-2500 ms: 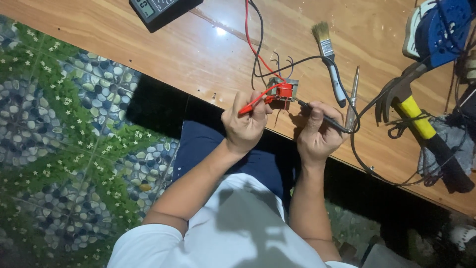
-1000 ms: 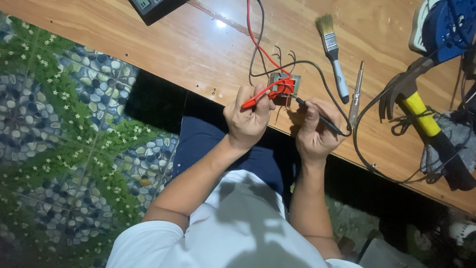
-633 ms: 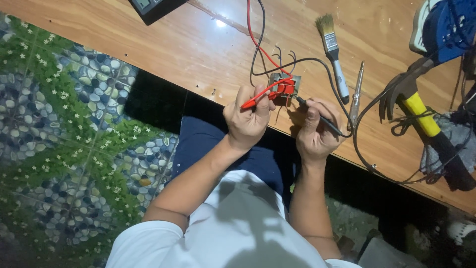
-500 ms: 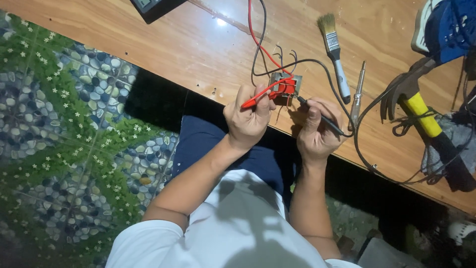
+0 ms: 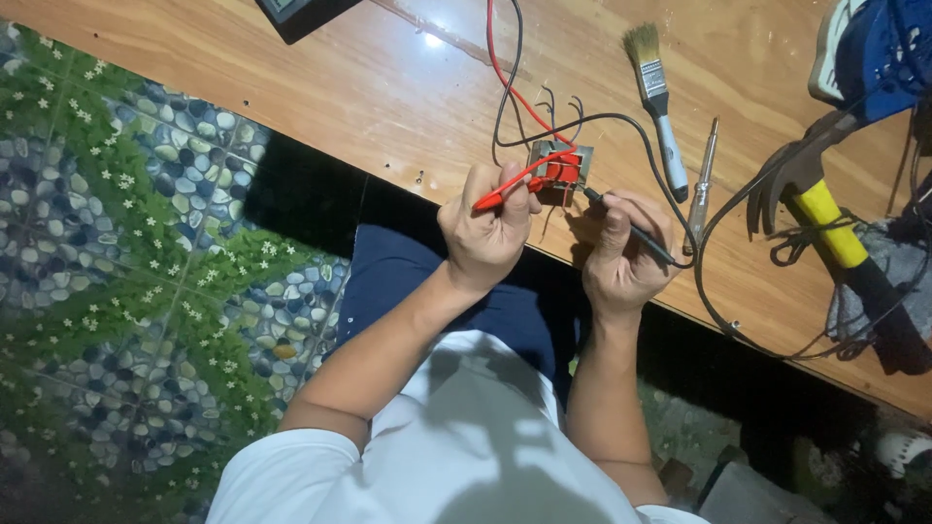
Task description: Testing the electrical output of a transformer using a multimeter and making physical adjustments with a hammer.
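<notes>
My left hand (image 5: 485, 233) grips a red test probe (image 5: 510, 184) whose tip rests on a small transformer (image 5: 555, 172) with red windings and thin wire leads. My right hand (image 5: 626, 257) pinches a black test probe (image 5: 636, 228), its tip touching the transformer's right side. Red and black leads (image 5: 505, 73) run from the probes up to a dark meter (image 5: 301, 12) at the top edge. The transformer lies on a wooden table (image 5: 320, 97) near its front edge.
A paintbrush (image 5: 655, 92) and a thin screwdriver (image 5: 701, 180) lie right of the transformer. A claw hammer with a yellow and black handle (image 5: 825, 209) sits among dark cables at the right. A blue and white object (image 5: 879, 49) is top right. Patterned pebble floor (image 5: 126, 252) is left.
The view has drifted slightly; both hands stay at the transformer with the probes held against it.
</notes>
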